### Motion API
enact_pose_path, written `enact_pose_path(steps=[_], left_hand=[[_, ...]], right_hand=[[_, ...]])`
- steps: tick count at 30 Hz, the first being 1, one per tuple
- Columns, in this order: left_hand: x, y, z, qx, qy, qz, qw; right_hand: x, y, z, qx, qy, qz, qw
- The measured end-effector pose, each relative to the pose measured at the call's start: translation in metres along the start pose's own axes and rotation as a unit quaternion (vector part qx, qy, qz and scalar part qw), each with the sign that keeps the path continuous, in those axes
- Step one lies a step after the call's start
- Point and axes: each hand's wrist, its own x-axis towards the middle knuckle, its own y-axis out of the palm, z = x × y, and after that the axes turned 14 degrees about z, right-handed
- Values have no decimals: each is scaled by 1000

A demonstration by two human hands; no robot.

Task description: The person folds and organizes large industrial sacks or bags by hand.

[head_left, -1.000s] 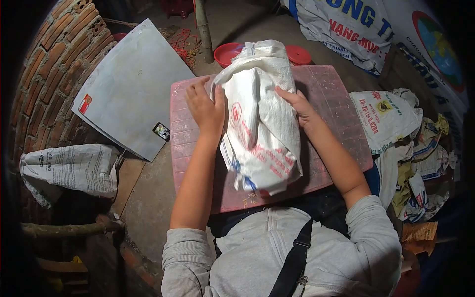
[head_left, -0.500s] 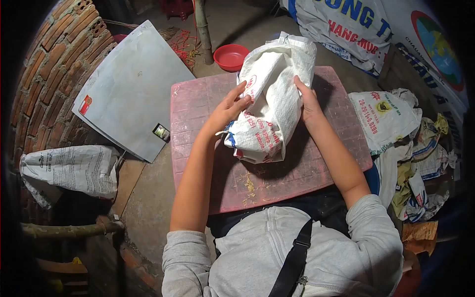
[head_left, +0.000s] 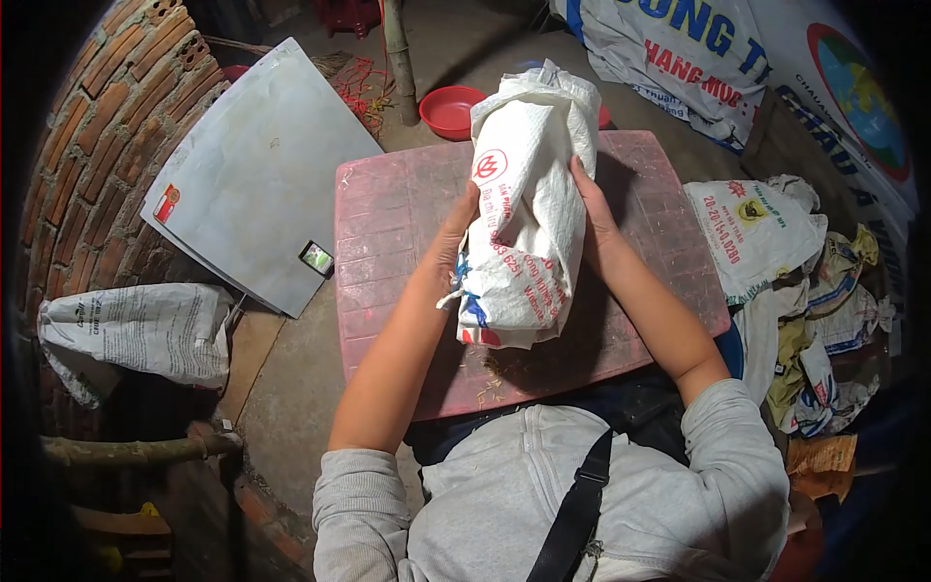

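Note:
A white woven sack (head_left: 529,213) with red print, folded into a long bundle, is held over a pink table (head_left: 388,233). My left hand (head_left: 458,228) presses on its left side, with the thumb along the edge and the other fingers hidden beside or under it. On the right side, my right hand (head_left: 594,206) grips the sack the same way, its fingers mostly out of sight. Blue ties hang at the sack's lower left. Some yellow bits (head_left: 490,393) lie on the table near its front edge.
A grey board (head_left: 262,165) with a phone (head_left: 316,258) on it leans at the left. Behind the table are a red basin (head_left: 452,112) and a pole (head_left: 399,63). More sacks (head_left: 752,233) lie at the right.
The sack has turned more upright, its lower end has come nearer to me, and more of its red print shows. My left hand has shifted from its top to its side.

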Motion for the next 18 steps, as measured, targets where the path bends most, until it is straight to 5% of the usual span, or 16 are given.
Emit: enact_pose_path(steps=[4,7,14,18], left_hand=[[-4,2,2,-24,-8,-27,999],[-8,22,-3,108,-7,-61,992],[-3,11,-11,181,33,-63,981],[-2,6,-30,207,162,-58,963]], right_hand=[[0,3,4,-38,2,-11,999],[3,-2,8,-96,10,-10,995],[6,-6,13,-163,-11,-50,985],[10,-21,15,-218,-26,-35,975]])
